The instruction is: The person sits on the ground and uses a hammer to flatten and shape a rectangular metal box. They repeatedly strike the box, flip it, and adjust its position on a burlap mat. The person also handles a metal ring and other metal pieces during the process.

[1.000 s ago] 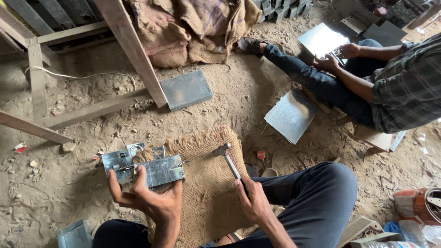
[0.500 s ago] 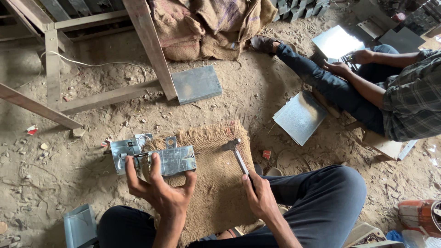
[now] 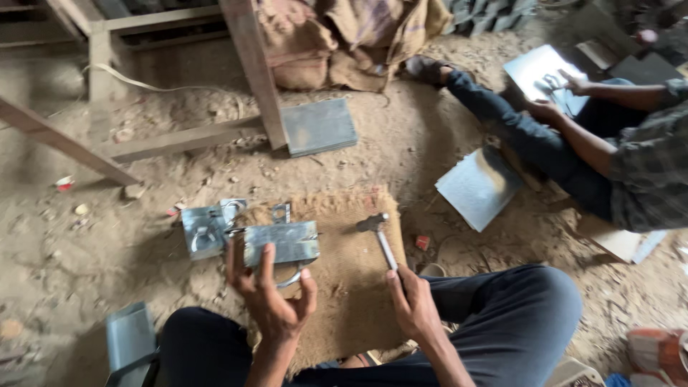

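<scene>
Gripping the folded metal bracket (image 3: 281, 242) from below, your left hand (image 3: 271, 301) pins it near the left edge of the burlap mat (image 3: 351, 287), its long axis running left to right. Your right hand (image 3: 413, 301) is closed around the hammer (image 3: 380, 235), whose head hangs just right of the bracket's right end, handle pointing back toward you.

The person wears dark navy trousers (image 3: 502, 315), the cloth creased and dusted pale at the knees. Both forearms are bare, with no sleeves in view. The left hand (image 3: 272, 301) and right hand (image 3: 416, 304) are bare too: no gloves, rings or watch show on them.
</scene>
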